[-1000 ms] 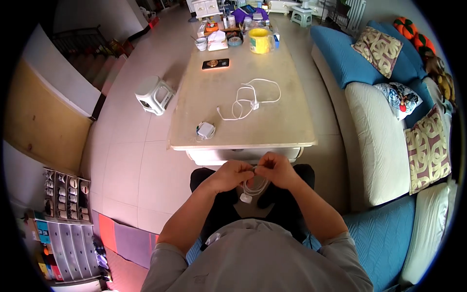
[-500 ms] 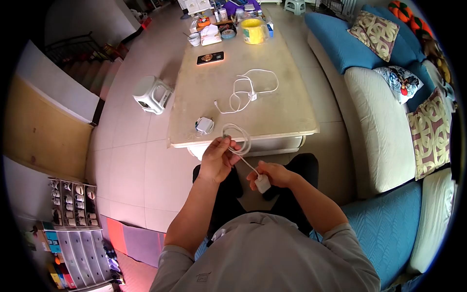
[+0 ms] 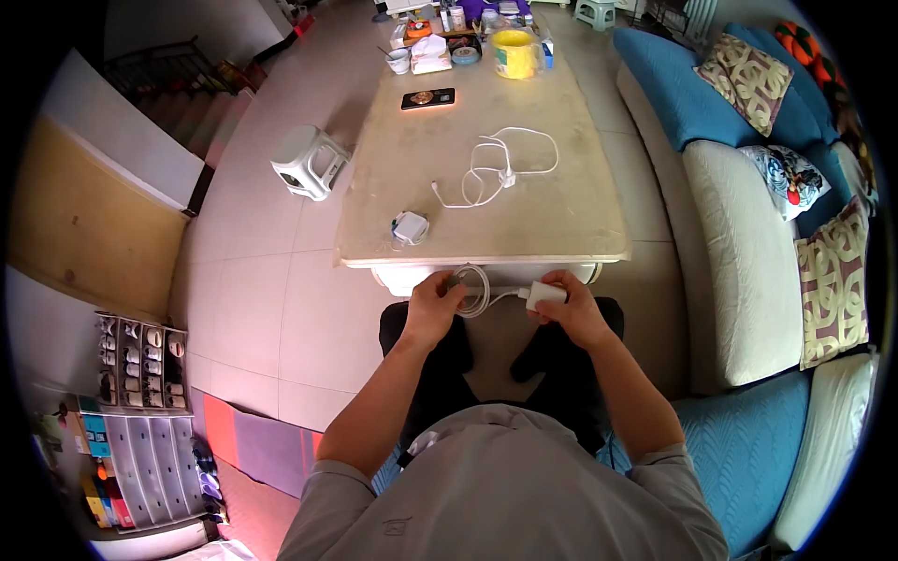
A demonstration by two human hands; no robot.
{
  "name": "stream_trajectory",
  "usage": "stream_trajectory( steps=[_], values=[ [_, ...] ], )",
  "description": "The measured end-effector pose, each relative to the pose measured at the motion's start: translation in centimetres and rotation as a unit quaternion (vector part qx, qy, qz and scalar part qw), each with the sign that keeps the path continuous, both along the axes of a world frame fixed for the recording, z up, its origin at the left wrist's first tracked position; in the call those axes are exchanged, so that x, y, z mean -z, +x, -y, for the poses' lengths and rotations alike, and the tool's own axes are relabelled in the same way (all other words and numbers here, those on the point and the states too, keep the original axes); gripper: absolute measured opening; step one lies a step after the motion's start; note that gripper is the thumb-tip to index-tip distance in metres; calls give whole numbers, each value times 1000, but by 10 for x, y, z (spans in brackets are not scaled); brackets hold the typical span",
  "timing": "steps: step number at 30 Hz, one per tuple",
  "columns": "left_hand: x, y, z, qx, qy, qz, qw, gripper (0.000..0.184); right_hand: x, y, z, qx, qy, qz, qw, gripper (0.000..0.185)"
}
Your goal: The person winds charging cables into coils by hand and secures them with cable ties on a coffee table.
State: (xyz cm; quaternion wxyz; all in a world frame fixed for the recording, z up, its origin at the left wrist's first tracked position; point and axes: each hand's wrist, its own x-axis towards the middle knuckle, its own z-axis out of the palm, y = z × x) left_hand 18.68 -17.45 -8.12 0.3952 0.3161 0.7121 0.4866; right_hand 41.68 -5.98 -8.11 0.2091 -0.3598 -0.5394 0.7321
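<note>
My left hand (image 3: 433, 309) pinches a coiled white charging cable (image 3: 483, 301), its loops standing up beside the fingertips. From the coil a short length runs across to a white charger block (image 3: 545, 296), and my right hand (image 3: 577, 316) is closed around that block. Both hands are over my lap, just in front of the table's near edge. On the table (image 3: 374, 187) lie a second white charger (image 3: 410, 227) with its cable wound about it, near the front left corner, and a loose white cable with a plug (image 3: 507, 179) farther back.
Farther up the table are a phone (image 3: 428, 98), a tissue pack (image 3: 430, 54), a cup (image 3: 398, 61) and a yellow round container (image 3: 516, 54). A white stool (image 3: 310, 163) stands on the left, a sofa (image 3: 748, 252) on the right.
My right hand has lifted the charger block up and to the right, level with the coil. My left hand has lowered slightly, still gripping the cable. The camera view has shifted a little.
</note>
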Motion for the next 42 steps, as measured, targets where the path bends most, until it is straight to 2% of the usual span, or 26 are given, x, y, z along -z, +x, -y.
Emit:
stream_trajectory(
  steps=[1,4,10,13,16,19,25,28,31,34,38,42],
  values=[
    [-5,5,2,18,-12,-24,999,34,0,-3,1,35,-14,-4,999,44],
    [-19,12,4,116,-43,-79,989,34,-3,-7,4,33,30,40,998,43],
    [-29,23,5,195,-55,-172,964,40,4,-10,4,35,59,-22,997,43],
    [-34,27,1,220,-85,-132,963,34,-7,-15,12,34,61,-71,995,47],
    [-31,29,1,238,-48,-159,957,40,-18,-16,22,13,64,-55,996,48],
    [-16,29,1,236,-16,-165,957,36,-39,-14,24,-116,164,76,977,53],
    [-30,28,-6,162,-92,10,982,30,-40,-20,25,-132,283,130,941,48],
    [-19,24,-7,108,-25,145,983,34,-40,-25,28,-116,356,58,925,42],
    [-18,24,-4,138,24,177,974,39,-31,-28,26,-95,426,66,898,42],
    [-26,27,-3,143,46,188,971,44,-36,-29,30,-76,388,81,915,44],
    [-10,28,-6,64,62,189,978,45,-40,-30,29,-90,376,89,918,47],
    [-20,35,-8,19,69,187,980,39,-40,-31,28,-86,375,94,918,48]
  ],
)
